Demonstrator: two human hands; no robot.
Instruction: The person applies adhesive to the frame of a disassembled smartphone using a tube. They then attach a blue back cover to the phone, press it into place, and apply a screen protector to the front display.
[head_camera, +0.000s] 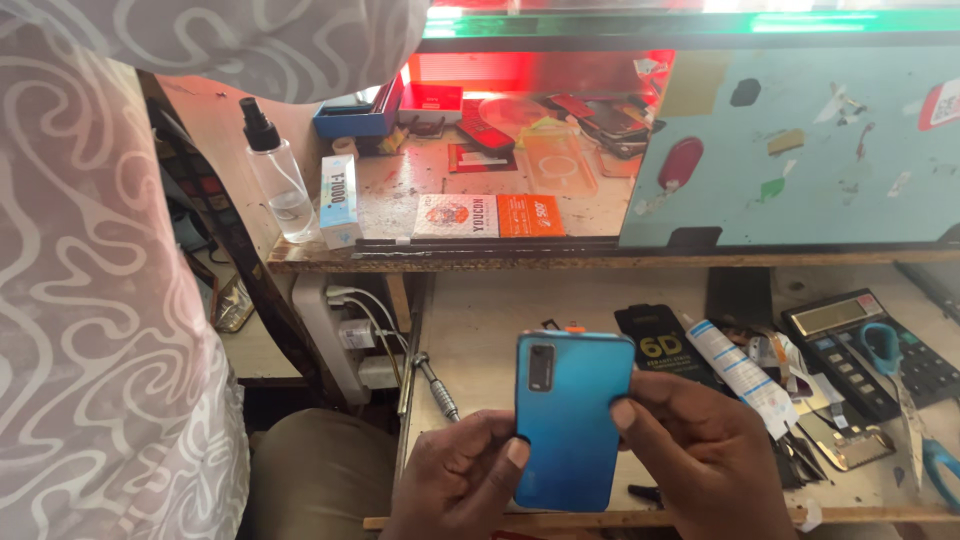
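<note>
While both hands are holding a blue phone back-side up over the counter, the left hand is clamping its lower left edge, thumb on the back cover. The right hand is gripping the right edge, thumb pressing the cover. The cover is sitting flush and looks fully seated, so only checking or pressing seems left. Just left of the left grip a screwdriver is lying; right of the right grip are a glue tube, a calculator and scissors.
</note>
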